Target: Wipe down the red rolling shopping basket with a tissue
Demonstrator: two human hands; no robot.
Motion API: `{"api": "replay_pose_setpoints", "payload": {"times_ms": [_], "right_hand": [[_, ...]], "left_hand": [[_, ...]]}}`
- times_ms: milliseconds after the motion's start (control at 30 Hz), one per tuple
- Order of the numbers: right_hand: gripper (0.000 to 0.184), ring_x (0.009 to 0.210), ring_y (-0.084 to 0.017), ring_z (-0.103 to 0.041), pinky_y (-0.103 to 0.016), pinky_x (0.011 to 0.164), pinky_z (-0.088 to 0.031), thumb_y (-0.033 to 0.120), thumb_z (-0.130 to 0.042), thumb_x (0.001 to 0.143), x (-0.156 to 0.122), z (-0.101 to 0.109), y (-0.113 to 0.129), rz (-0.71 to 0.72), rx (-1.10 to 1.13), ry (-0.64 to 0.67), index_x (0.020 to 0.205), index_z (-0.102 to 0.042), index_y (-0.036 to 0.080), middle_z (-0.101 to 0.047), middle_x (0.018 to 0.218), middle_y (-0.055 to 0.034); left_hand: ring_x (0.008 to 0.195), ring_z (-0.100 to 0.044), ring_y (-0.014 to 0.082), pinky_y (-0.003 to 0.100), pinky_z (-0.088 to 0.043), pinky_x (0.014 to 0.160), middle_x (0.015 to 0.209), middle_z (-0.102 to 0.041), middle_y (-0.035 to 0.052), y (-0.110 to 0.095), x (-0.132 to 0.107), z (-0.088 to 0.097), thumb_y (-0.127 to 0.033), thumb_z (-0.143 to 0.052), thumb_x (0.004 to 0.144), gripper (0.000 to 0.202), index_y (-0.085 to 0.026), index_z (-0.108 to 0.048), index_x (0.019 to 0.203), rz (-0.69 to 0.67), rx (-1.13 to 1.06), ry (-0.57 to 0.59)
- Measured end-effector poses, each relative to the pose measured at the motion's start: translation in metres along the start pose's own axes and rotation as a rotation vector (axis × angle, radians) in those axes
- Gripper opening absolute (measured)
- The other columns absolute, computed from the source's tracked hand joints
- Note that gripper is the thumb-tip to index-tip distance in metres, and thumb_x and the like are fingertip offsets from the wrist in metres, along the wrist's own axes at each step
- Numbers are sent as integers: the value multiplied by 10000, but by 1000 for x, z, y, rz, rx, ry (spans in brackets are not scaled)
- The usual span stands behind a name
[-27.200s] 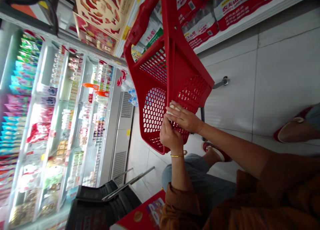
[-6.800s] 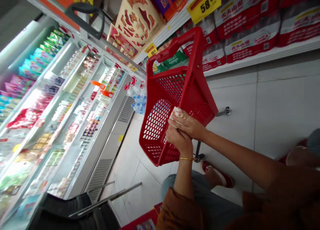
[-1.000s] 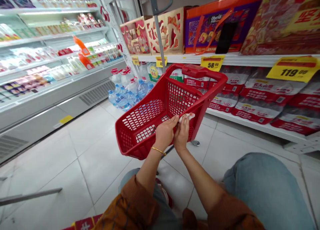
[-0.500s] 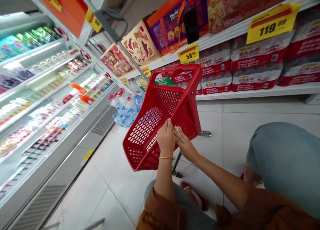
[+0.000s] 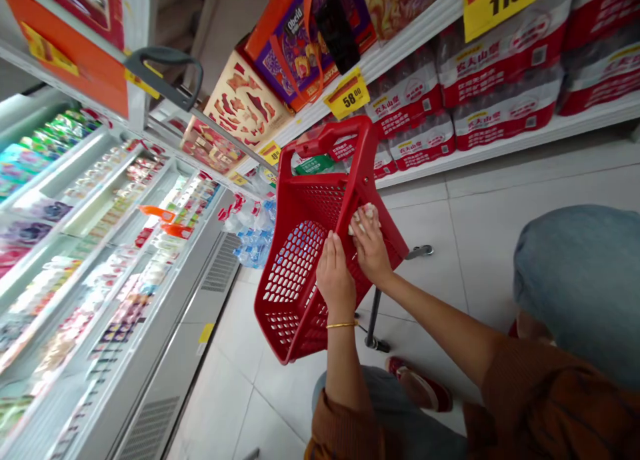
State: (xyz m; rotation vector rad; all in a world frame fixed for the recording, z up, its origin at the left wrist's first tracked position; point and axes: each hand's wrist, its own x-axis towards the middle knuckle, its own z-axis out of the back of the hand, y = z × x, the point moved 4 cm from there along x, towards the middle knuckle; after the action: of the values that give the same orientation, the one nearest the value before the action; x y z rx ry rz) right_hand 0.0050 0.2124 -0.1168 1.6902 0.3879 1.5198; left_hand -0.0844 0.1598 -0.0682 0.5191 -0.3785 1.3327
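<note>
A red plastic shopping basket [image 5: 320,260] on a wheeled frame stands tilted before me, its mesh walls showing. My left hand [image 5: 336,277], with a gold bracelet at the wrist, has its fingers closed over the near rim. Just right of it, my right hand [image 5: 371,250] presses a crumpled whitish cloth [image 5: 364,219] flat against the basket's outer side wall. The cloth is partly hidden under the fingers. From the basket's far end a metal pole with a grey handle [image 5: 165,77] reaches up and left.
Red-labelled water packs [image 5: 490,80] and gift boxes [image 5: 310,40] fill the shelves ahead, with a black phone-like object [image 5: 337,33] in front of one box. A dairy fridge [image 5: 115,247] lines the left. Bottles [image 5: 255,240] stand behind the basket on the tiled floor [image 5: 430,260].
My right hand has moved up and right along the basket's side with the cloth, away from my left hand. My left hand stays at the rim. The view has turned.
</note>
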Motion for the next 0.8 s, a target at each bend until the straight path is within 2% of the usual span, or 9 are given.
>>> {"api": "replay_pose_setpoints", "payload": {"times_ms": [67,167,400,533,667,800], "right_hand": [[532,1462,-225,-120,-563,1170,-212,159,-306,979,-5,-8,0,-30,11,17,1486,-236,305,-273,1552,-40],[525,1436,-206,-239,-517,1153,-286,147,-292,980,-19,-13,2,-9,43,66,1488,-237,270,-321,1528,-86],[526,1394,-200,-340,-508,1135,-328,125,-324,974,-40,-11,-1,61,41,164,1482,-255,245,-427,1464,-115],[564,1415,-199,-291,-521,1135,-334,76,-321,966,-57,-11,-5,126,62,187,1492,-206,242,-427,1463,-113],[590,1444,-209,-191,-531,1143,-326,73,-338,967,-76,-13,-9,157,62,243,1500,-149,242,-384,1491,-95],[580,1449,-221,-140,-515,1155,-325,43,-342,954,-85,-16,-14,191,29,283,1492,-192,198,-364,1501,-91]], "left_hand": [[1334,-427,217,377,-408,1074,1445,-448,142,-1,1,-1,-70,-346,918,590,-157,-219,1488,15,22,9],[1334,-428,213,368,-408,1076,1441,-455,138,-2,2,-2,-107,-380,927,566,-159,-258,1477,45,30,18],[1335,-428,215,385,-380,1099,1429,-469,137,2,3,-1,-198,-425,946,518,-171,-324,1453,85,-41,3],[1357,-394,214,387,-365,1110,1446,-448,138,2,3,2,-193,-406,952,513,-178,-317,1457,80,-89,25],[1375,-365,230,395,-357,1112,1474,-404,147,-3,2,1,-236,-418,955,551,-171,-258,1478,115,-20,32],[1386,-341,256,426,-331,1124,1476,-395,165,-7,1,-3,-295,-431,953,591,-156,-224,1489,131,76,8]]}}
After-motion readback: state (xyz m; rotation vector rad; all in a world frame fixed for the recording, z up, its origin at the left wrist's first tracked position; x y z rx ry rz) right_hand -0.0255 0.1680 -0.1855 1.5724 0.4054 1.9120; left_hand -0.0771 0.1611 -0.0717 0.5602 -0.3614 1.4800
